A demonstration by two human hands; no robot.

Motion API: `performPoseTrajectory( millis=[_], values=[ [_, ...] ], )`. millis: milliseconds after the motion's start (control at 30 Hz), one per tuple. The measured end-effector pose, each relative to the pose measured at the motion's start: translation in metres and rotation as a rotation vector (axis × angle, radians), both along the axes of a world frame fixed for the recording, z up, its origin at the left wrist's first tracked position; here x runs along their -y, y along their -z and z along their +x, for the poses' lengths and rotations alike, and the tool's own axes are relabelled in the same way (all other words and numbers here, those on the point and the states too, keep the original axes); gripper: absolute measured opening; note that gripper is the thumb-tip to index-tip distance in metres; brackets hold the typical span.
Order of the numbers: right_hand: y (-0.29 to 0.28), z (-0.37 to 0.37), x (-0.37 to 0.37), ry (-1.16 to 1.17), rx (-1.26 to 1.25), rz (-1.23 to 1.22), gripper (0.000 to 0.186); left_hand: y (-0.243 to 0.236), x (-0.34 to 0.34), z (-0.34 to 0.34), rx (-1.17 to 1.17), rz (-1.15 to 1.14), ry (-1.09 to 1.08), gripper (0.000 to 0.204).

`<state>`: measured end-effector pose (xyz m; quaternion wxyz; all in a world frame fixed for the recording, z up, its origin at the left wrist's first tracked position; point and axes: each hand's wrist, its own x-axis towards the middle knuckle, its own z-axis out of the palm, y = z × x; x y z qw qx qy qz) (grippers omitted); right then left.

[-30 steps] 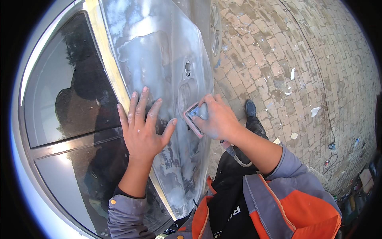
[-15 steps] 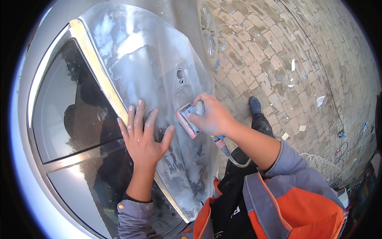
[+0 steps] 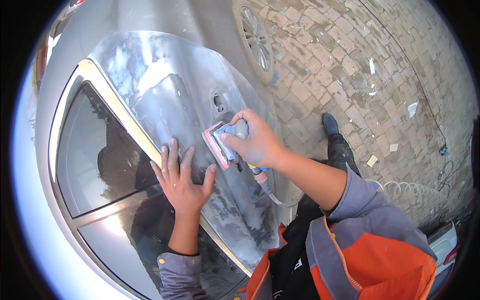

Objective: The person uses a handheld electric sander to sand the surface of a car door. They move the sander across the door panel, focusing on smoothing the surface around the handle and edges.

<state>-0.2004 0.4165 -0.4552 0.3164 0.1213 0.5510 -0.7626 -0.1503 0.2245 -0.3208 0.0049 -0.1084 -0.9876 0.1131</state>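
The car door panel [image 3: 165, 95] is bare-looking metal, sanded dull and matt with blotchy grey patches; the window glass [image 3: 95, 155] above it is glossy and reflective, the sander [image 3: 225, 142] looks plastic, and the paving [image 3: 350, 60] is rough brick

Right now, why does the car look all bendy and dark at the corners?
Head view: the fisheye lens curves the car door and window edges, and its round rim leaves black corners. Sunlight is bright on the paving; the window mirrors a dark reflection. The left hand and sander look sharp.
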Motion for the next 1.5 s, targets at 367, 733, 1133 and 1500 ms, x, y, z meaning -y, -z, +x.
performPoseTrajectory(
  millis=[367,733,1133,1500],
  values=[
    [0.02,0.004,-0.01,-0.042,-0.068,-0.23,0.044,0.002,0.006,0.001,-0.013,0.022,0.031,0.059],
    [0.014,0.005,-0.019,-0.127,-0.036,-0.193,0.052,0.0,0.006,0.0,0.016,0.007,0.044,0.057],
    [-0.007,0.001,0.022,0.352,-0.012,-0.042,0.047,-0.002,0.008,0.0,0.01,0.053,0.051,0.054],
    [0.013,0.015,0.007,0.05,-0.103,-0.058,0.042,-0.002,0.006,0.0,0.004,0.04,0.055,0.053]
  ],
)
